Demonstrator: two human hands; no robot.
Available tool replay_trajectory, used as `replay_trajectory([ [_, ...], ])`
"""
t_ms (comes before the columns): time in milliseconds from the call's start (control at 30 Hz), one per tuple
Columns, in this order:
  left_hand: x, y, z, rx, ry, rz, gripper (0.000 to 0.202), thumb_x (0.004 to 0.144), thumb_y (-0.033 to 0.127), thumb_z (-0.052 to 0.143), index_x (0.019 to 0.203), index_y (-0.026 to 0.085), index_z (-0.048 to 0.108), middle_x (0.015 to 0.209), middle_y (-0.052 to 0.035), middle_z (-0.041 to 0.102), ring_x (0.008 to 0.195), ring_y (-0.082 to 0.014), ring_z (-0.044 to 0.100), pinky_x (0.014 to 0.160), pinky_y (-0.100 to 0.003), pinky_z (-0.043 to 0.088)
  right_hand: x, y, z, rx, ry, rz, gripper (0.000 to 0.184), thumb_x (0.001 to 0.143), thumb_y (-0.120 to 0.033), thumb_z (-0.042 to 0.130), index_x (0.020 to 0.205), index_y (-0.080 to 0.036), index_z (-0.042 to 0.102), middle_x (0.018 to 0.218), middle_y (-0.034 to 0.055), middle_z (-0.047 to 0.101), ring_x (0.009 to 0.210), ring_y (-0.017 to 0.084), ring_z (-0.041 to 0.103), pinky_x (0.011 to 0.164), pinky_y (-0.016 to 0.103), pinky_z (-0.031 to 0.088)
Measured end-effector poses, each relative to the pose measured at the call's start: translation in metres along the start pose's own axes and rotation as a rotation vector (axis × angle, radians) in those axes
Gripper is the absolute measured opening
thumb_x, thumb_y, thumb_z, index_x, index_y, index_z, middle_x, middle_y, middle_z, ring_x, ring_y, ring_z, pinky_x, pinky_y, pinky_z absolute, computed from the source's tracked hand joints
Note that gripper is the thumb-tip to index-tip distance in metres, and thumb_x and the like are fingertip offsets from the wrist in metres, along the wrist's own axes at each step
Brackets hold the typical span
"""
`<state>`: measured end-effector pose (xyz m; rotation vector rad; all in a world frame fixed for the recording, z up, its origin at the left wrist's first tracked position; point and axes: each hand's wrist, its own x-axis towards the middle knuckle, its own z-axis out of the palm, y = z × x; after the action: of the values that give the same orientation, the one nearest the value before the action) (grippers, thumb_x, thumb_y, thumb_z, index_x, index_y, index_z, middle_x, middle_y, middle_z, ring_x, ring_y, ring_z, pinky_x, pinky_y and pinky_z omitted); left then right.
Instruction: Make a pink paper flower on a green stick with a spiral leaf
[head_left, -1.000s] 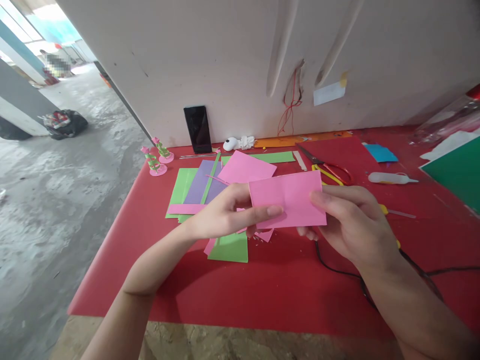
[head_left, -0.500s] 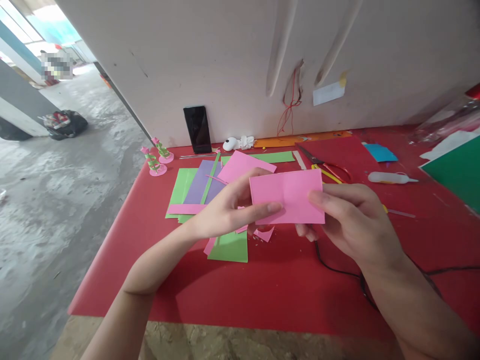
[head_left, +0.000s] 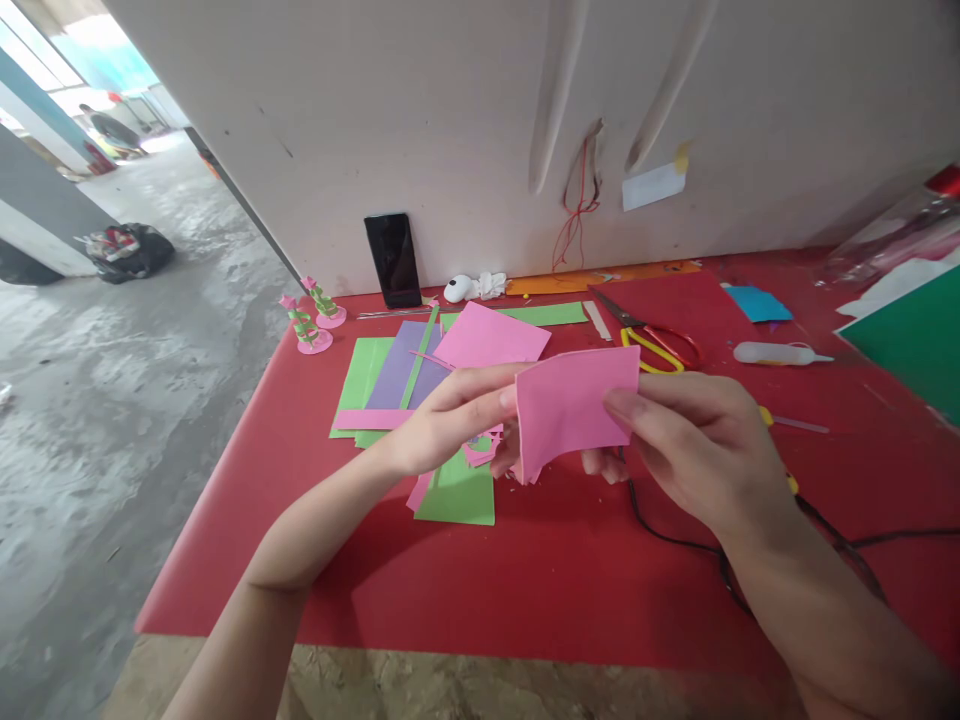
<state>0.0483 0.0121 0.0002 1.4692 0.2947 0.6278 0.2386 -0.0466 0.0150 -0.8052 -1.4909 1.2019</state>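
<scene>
Between both hands, above the red table (head_left: 420, 590), is a pink sheet of craft paper or foam (head_left: 566, 405), bent in a curve. My left hand (head_left: 461, 415) pinches its left edge between thumb and fingers. On the right part, my right hand (head_left: 686, 435) has its thumb on the front face and its fingers behind. Beneath and beyond lie a pink sheet (head_left: 487, 332), a purple sheet (head_left: 401, 365), green sheets (head_left: 461, 500) and pink scraps (head_left: 480, 452). Scissors (head_left: 649, 340) with red and yellow handles rest behind my right hand.
A phone (head_left: 394, 260) leans on the back panel near a white round object (head_left: 459, 288). Two small pink-and-green flower ornaments (head_left: 313, 342) stand at the left edge. To the right are a small squeeze bottle (head_left: 780, 354), a blue scrap (head_left: 759, 303), a dark cable (head_left: 675, 541) and a green sheet (head_left: 911, 325).
The pink sheet has gone from nearly flat to curved, its left end turned. My left thumb has moved from the sheet's face to its left edge. My right hand keeps its hold.
</scene>
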Motion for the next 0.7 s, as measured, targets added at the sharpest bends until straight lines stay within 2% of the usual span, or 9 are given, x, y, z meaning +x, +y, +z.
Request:
replay_trajectory([
  [100, 0.000, -0.002, 0.000, 0.040, -0.006, 0.010, 0.041, 0.083, 0.059, 0.057, 0.075, 0.019, 0.064, 0.055, 0.0011, 0.064, 0.045, -0.0091, 0.056, 0.045, -0.021, 0.046, 0.000, -0.004, 0.004, -0.075, 0.006, -0.005, 0.031, 0.089, -0.026, 0.058, 0.060, -0.016, 0.060, 0.053, -0.0012, 0.060, 0.045, 0.006, 0.054, 0.042, 0.016, 0.042],
  [233, -0.001, -0.004, 0.002, 0.100, 0.037, 0.098, 0.034, 0.082, 0.052, 0.063, 0.079, 0.019, 0.071, 0.049, 0.0020, 0.061, 0.042, -0.0064, 0.050, 0.044, -0.019, 0.045, 0.001, -0.011, 0.011, -0.372, 0.023, -0.109, 0.039, 0.090, -0.028, 0.054, 0.052, -0.017, 0.053, 0.045, -0.0030, 0.053, 0.040, 0.005, 0.047, 0.041, 0.018, 0.035],
  [300, -0.001, -0.002, 0.005, 0.103, 0.089, 0.132, 0.031, 0.081, 0.048, 0.066, 0.079, 0.018, 0.074, 0.046, 0.0022, 0.059, 0.040, -0.0050, 0.049, 0.041, -0.017, 0.041, 0.001, -0.011, 0.014, -0.495, 0.019, -0.176, 0.040, 0.091, -0.024, 0.049, 0.051, -0.017, 0.048, 0.042, -0.0046, 0.047, 0.038, 0.004, 0.040, 0.039, 0.018, 0.029],
  [400, -0.002, 0.003, 0.011, 0.095, 0.211, 0.123, 0.019, 0.076, 0.037, 0.074, 0.077, 0.018, 0.075, 0.042, 0.0043, 0.055, 0.036, -0.0031, 0.045, 0.036, -0.015, 0.034, 0.002, -0.009, 0.016, -0.553, -0.003, -0.224, 0.034, 0.086, -0.014, 0.046, 0.052, -0.018, 0.041, 0.043, -0.0060, 0.039, 0.039, 0.004, 0.032, 0.038, 0.019, 0.023],
  [533, -0.002, 0.008, 0.019, 0.094, 0.314, 0.079, 0.019, 0.073, 0.034, 0.077, 0.066, 0.017, 0.072, 0.038, 0.0059, 0.052, 0.033, -0.0025, 0.041, 0.034, -0.016, 0.033, 0.003, -0.007, 0.014, -0.553, -0.027, -0.241, 0.030, 0.084, -0.010, 0.044, 0.056, -0.019, 0.038, 0.047, -0.0058, 0.039, 0.040, 0.005, 0.033, 0.039, 0.021, 0.025],
  [700, -0.005, 0.011, 0.023, 0.190, 0.347, 0.075, 0.037, 0.077, 0.037, 0.073, 0.050, 0.015, 0.060, 0.035, 0.0062, 0.047, 0.031, -0.0010, 0.034, 0.031, -0.016, 0.027, 0.003, -0.009, 0.014, -0.574, -0.043, -0.315, 0.029, 0.089, -0.011, 0.038, 0.062, -0.022, 0.042, 0.051, -0.0045, 0.046, 0.045, 0.008, 0.042, 0.044, 0.023, 0.035],
])
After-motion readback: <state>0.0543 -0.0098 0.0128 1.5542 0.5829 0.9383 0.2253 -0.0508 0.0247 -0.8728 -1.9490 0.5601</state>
